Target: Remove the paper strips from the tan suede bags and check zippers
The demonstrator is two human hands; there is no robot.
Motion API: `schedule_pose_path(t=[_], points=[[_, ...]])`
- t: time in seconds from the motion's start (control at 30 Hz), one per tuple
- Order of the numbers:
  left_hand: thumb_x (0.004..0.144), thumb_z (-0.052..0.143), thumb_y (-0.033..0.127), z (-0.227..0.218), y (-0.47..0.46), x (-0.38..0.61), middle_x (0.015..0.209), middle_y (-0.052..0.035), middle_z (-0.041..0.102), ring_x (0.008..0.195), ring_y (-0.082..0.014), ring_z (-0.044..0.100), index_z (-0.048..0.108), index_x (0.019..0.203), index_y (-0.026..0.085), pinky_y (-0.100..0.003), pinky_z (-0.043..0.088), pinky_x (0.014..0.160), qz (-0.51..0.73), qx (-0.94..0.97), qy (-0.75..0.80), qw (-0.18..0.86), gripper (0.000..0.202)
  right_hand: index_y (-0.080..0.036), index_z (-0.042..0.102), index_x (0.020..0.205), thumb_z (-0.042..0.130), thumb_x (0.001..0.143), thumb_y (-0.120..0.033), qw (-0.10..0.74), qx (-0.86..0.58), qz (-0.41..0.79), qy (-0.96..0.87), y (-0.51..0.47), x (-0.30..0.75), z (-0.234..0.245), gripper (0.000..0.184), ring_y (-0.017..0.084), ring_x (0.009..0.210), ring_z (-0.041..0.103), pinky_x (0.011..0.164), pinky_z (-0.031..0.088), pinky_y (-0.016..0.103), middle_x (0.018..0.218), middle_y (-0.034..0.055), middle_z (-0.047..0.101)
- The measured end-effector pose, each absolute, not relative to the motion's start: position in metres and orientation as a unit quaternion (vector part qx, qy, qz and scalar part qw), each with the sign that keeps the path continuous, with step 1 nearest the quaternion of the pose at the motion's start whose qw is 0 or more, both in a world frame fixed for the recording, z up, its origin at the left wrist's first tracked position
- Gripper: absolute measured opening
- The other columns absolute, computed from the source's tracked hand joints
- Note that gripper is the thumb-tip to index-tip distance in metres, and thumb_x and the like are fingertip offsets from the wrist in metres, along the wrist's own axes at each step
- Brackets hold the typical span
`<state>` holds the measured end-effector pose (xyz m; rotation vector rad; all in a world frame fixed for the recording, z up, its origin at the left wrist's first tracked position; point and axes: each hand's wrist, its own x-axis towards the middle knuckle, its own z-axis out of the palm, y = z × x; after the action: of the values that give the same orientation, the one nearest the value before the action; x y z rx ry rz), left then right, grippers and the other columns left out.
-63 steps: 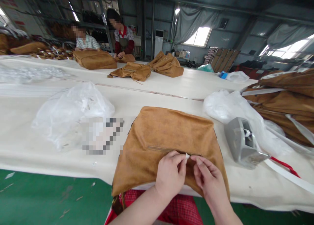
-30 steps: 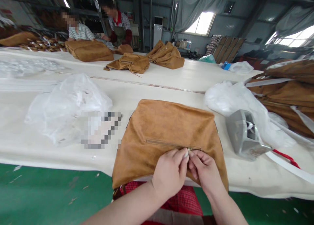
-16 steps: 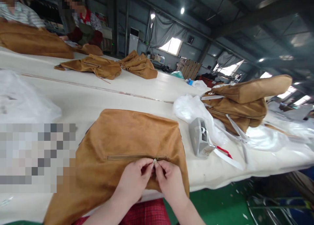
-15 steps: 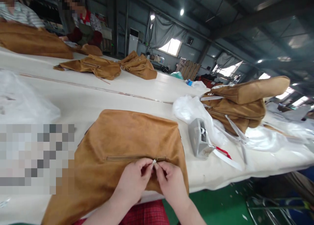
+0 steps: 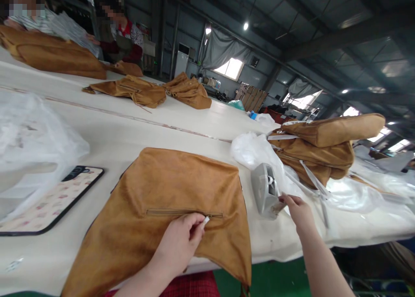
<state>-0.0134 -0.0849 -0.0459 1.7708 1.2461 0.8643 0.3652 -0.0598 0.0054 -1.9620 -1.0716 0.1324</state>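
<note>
A tan suede bag point(image 5: 168, 193) lies flat on the white table point(image 5: 181, 124) in front of me, its zipper point(image 5: 181, 212) running across the near half. My left hand point(image 5: 180, 243) rests on the bag just below the zipper, fingers pinched on a small white wrap point(image 5: 205, 221) at the zipper pull. My right hand point(image 5: 298, 208) is out to the right, fingertips closed at the front of a grey tape dispenser point(image 5: 264, 191), on what looks like the end of the tape.
A phone in a patterned case point(image 5: 48, 199) and a clear plastic bag point(image 5: 29, 137) lie at the left. Stacked tan bags point(image 5: 320, 148) on plastic sheeting sit at the right. More tan bags point(image 5: 142, 91) lie across the table, where two people work.
My right hand has left the zipper pull and reached right to the tape dispenser. My left hand stays pinched at the pull. The view has swung right since the earliest frames.
</note>
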Motion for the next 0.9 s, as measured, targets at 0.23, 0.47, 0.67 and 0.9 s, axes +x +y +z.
schedule_pose_path(t=[0.23,0.47,0.67,0.9], points=[[0.087,0.047,0.025,-0.047,-0.084,-0.013,0.076,0.0011,0.071,0.072,-0.015,0.066,0.066,0.087,0.022,-0.023,0.047,0.069,0.339,0.695,0.482,0.412,0.019,-0.017,0.07,0.066,0.074,0.056,-0.05,0.56,-0.719,0.095,-0.4,-0.063,0.351,-0.015,0.035,0.026,0.08,0.065,0.072,0.049,0.035,0.078,0.0083,0.072],[0.085,0.049,0.026,-0.049,-0.084,-0.014,0.077,0.0009,0.071,0.073,-0.0153,0.066,0.065,0.086,0.022,-0.023,0.048,0.068,0.343,0.685,0.485,0.422,0.017,-0.016,0.071,0.073,0.077,0.059,-0.052,0.565,-0.735,0.04,-0.372,-0.092,0.345,-0.023,0.038,0.026,0.086,0.063,0.076,0.048,0.035,0.083,0.0088,0.07],[0.085,0.049,0.023,-0.046,-0.085,-0.014,0.076,0.0016,0.07,0.071,-0.014,0.065,0.065,0.087,0.022,-0.022,0.047,0.066,0.341,0.692,0.481,0.417,0.016,-0.017,0.066,0.074,0.078,0.061,-0.054,0.592,-0.704,0.194,-0.342,-0.102,0.331,-0.04,0.042,0.017,0.06,0.061,0.057,0.051,0.029,0.065,0.0025,0.067],[0.085,0.049,0.018,-0.05,-0.09,-0.01,0.077,0.0002,0.069,0.072,-0.0146,0.064,0.064,0.087,0.021,-0.024,0.048,0.068,0.363,0.704,0.493,0.36,0.016,-0.016,0.066,0.071,0.082,0.05,-0.06,0.561,-0.74,0.189,-0.318,-0.116,0.326,-0.05,0.051,0.019,0.053,0.061,0.049,0.049,0.029,0.06,0.0046,0.066]])
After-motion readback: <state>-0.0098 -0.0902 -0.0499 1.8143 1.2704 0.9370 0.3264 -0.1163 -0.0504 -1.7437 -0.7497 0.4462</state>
